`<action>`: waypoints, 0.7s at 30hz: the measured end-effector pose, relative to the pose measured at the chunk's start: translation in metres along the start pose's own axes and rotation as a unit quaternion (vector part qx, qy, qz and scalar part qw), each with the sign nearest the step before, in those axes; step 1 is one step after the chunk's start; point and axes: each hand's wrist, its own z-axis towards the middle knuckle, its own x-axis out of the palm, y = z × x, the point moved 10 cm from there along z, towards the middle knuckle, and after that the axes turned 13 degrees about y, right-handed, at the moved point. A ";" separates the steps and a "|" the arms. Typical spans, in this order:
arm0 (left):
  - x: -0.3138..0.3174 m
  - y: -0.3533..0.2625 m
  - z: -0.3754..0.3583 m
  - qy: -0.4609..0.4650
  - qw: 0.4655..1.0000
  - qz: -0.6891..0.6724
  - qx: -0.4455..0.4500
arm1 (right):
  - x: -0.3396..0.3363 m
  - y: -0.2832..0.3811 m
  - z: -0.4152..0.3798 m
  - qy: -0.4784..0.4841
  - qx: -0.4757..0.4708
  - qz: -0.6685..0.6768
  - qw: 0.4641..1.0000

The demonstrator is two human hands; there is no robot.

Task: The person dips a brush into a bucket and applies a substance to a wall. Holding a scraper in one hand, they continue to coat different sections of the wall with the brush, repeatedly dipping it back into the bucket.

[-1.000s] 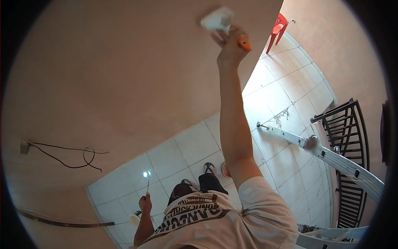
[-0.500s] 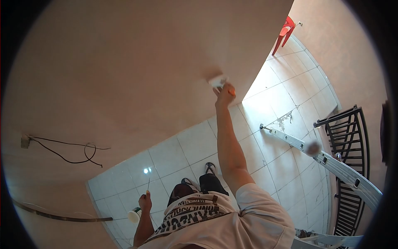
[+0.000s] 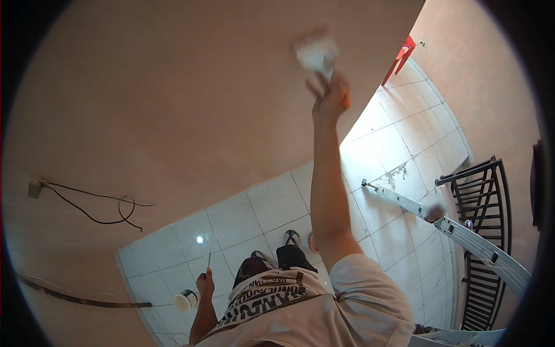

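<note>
High against the beige wall (image 3: pixel 173 104), my right hand (image 3: pixel 332 103) grips the orange handle of a wide putty knife (image 3: pixel 317 55). White material covers its broad blade, which is blurred and close over the wall surface. My left hand (image 3: pixel 204 283) is lower down by my body, closed around the handle of a thin-bladed tool (image 3: pixel 209 263) that looks like a second putty knife seen edge-on. Just beside that hand, a white tub (image 3: pixel 186 301) stands below, near the left forearm.
Black wires (image 3: pixel 87 209) hang out of a wall box (image 3: pixel 34 188) at left. To the right, an aluminium ladder (image 3: pixel 468 236) leans over the tiled floor (image 3: pixel 231 214), near a black metal rack (image 3: pixel 483 196). A red chair (image 3: pixel 399 61) stands beyond the wall's edge.
My right hand has moved up along the wall with the putty knife, stretching the arm further. My left hand stays low with its tool, only slightly shifted.
</note>
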 end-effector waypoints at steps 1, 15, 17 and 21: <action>0.000 0.001 0.001 -0.002 1.000 -0.006 -0.003 | -0.040 -0.030 -0.026 -0.040 0.037 -0.015 0.998; -0.015 0.038 0.010 0.001 1.000 -0.004 -0.014 | 0.105 0.038 -0.042 0.051 -0.021 -0.020 0.998; -0.014 0.042 0.014 0.003 1.000 -0.016 -0.012 | 0.143 0.063 -0.035 0.111 -0.064 0.025 0.991; -0.032 0.027 0.013 0.001 0.999 0.008 0.034 | 0.128 0.021 -0.035 0.107 -0.041 -0.001 0.993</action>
